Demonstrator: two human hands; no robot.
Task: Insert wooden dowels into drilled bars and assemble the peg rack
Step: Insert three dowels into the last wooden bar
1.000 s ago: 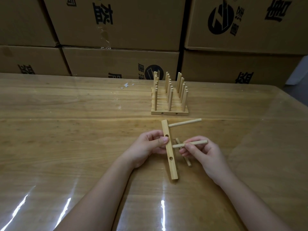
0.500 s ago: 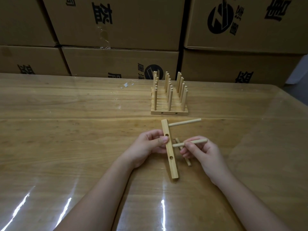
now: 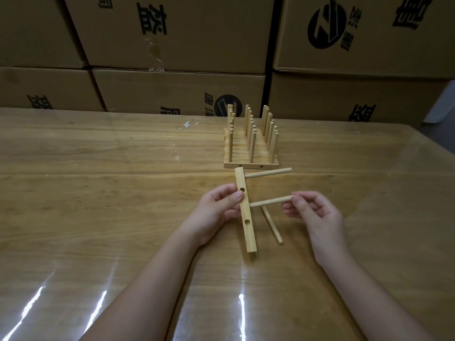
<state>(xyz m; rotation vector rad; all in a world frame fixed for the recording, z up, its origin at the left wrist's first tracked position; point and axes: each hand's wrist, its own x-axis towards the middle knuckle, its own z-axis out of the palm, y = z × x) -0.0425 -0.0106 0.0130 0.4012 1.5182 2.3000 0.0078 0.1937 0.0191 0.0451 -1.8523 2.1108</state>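
Wooden bar (image 3: 250,235) gripped by left hand (image 3: 211,215), above table (image 3: 98,193). First dowel (image 3: 268,173) seated; second dowel (image 3: 268,203) at middle hole, tip pinched by right hand (image 3: 317,215). Third dowel (image 3: 272,225) left loose beneath. Finished rack (image 3: 251,163) behind.

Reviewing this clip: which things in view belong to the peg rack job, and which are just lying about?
Job in hand:
- bar, gripped by the left hand
- top dowel, seated in the bar
- middle dowel, pinched by the right hand
- loose dowel on the table
- peg rack behind

Lying about:
- cardboard boxes
- white scrap
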